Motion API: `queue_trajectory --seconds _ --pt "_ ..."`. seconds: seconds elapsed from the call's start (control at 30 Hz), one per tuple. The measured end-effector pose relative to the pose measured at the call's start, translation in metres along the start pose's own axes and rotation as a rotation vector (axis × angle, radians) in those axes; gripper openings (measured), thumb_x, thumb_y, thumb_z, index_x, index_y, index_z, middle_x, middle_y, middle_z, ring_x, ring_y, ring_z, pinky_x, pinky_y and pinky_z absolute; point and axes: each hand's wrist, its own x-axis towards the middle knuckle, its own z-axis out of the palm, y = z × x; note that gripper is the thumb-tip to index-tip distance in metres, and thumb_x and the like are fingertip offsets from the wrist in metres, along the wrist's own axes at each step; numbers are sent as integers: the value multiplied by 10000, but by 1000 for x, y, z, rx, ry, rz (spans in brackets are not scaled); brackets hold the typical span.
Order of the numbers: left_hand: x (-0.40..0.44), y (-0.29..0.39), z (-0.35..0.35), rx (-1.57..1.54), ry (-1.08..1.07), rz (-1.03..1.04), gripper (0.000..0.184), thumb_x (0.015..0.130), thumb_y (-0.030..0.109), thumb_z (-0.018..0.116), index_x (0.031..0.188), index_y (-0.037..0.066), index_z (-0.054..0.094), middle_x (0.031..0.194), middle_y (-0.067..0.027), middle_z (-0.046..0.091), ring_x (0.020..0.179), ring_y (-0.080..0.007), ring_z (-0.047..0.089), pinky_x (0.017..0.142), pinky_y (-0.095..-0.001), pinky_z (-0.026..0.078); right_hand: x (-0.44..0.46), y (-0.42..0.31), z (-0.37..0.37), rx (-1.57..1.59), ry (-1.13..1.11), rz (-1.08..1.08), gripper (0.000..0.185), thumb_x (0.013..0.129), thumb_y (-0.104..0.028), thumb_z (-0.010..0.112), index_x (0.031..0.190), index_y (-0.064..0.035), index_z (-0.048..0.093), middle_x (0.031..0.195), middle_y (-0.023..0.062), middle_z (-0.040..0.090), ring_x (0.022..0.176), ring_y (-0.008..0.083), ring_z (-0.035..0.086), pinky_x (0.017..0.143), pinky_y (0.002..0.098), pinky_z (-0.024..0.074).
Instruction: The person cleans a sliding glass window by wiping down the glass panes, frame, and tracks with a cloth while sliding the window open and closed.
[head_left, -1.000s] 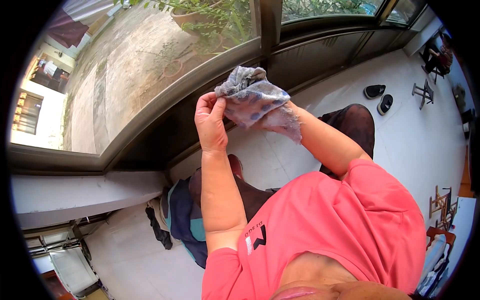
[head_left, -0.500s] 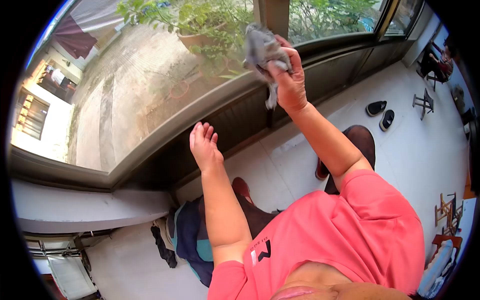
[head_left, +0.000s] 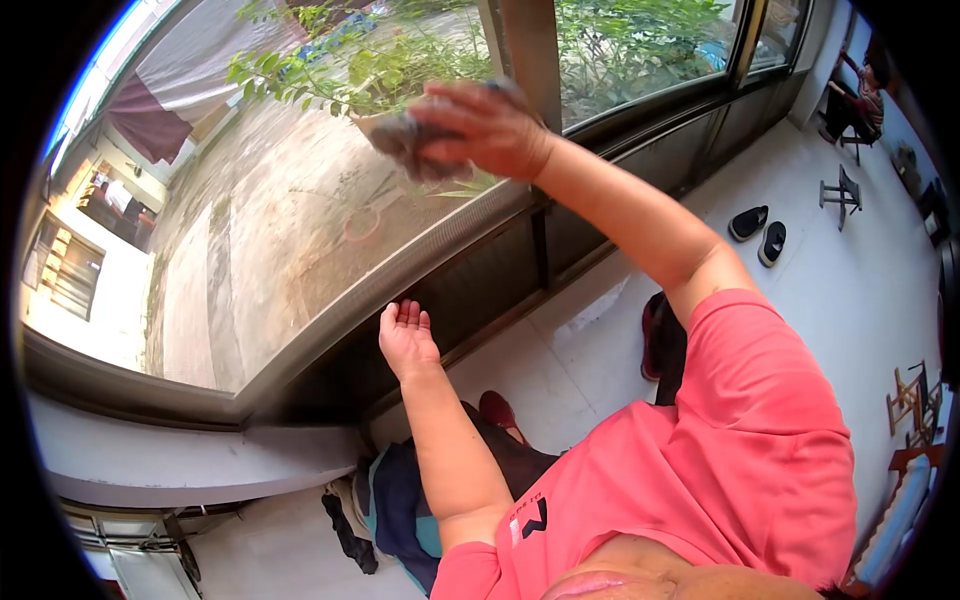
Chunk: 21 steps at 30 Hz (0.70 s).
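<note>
My right hand [head_left: 488, 130] is raised against the window screen [head_left: 330, 215] with its fingers closed over a grey rag [head_left: 405, 148]. Hand and rag are smeared by motion, and part of the cloth is hidden under the fingers. Lower down, my left hand [head_left: 408, 340] is beside the bottom rail of the window frame [head_left: 345, 310]. Its fingers are loosely curled and apart from the thumb, with nothing in them. Whether it touches the frame I cannot tell.
Black shoes [head_left: 771, 243] and a small folding stool [head_left: 840, 197] stand on the pale tiled floor. A person [head_left: 858, 105] sits at the far right. Dark clothes [head_left: 400, 500] hang low on my left. Potted plants [head_left: 395, 75] stand outside.
My right hand has swung left with the rag, from near the upright frame post onto the screen. My left hand sits slightly lower in view, and the view has shifted a little.
</note>
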Motion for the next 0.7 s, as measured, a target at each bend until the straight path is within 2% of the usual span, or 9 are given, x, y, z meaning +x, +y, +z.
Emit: queue_trajectory --seconds 0.07,0.1,0.13,0.23,0.37,0.47,0.53,0.6,0.7 --pt "0 0 1 5 1 2 146 890 210 628 979 98 599 974 -45 624 927 -194 581 843 -361 463 23 24 -4 -123 142 70 263 717 -199 729 964 -282 689 1331 6 561 1263 262 500 1011 380 429" --pt "0 0 0 10 5 7 147 890 210 629 981 99 600 970 -43 621 926 -193 581 841 -358 465 35 31 -12 -165 195 139 325 672 -197 764 985 -261 699 1266 12 579 1189 272 525 978 382 439" --pt "1 0 -1 13 7 4 147 890 210 629 981 99 600 970 -43 621 926 -193 581 841 -358 465 43 34 -16 -187 272 205 345 688 -153 746 1019 -245 706 1186 28 582 1079 286 539 945 382 449" --pt "2 -1 -2 15 -3 8 150 892 211 629 986 98 601 981 -44 623 925 -192 581 839 -355 467 25 15 -14 -328 250 271 278 743 -145 684 1009 -224 697 1118 33 579 1023 248 546 882 381 476" --pt "0 0 -3 22 -11 11 165 904 220 623 998 86 604 991 -51 625 939 -197 583 836 -360 466 -45 -60 -7 -65 -29 397 258 786 -149 645 1041 -150 683 1023 69 550 957 266 573 840 382 494" --pt "2 1 -4 24 -21 9 175 913 226 622 1002 76 606 990 -57 626 951 -200 585 835 -362 463 -63 -67 -16 66 -117 383 277 778 -132 659 1055 -125 674 1033 94 537 961 283 573 845 386 502" --pt "2 1 -5 28 -26 3 175 912 227 624 1000 77 606 988 -57 627 949 -200 586 835 -362 463 -39 -41 -22 22 0 375 365 757 -68 677 1121 -88 657 1079 129 506 960 311 557 869 392 491" --pt "2 1 -3 32 -5 15 172 911 226 628 1002 80 607 985 -58 628 949 -200 587 835 -363 463 2 -6 -30 -138 123 440 412 787 -18 622 1196 -71 615 1103 156 486 971 338 531 875 422 476" --pt "5 -2 -1 29 17 20 165 894 222 623 1003 99 605 1002 -47 621 937 -201 579 827 -363 462 43 25 -31 -200 226 433 443 783 -49 642 1223 -68 591 1120 174 485 988 353 527 871 433 474"
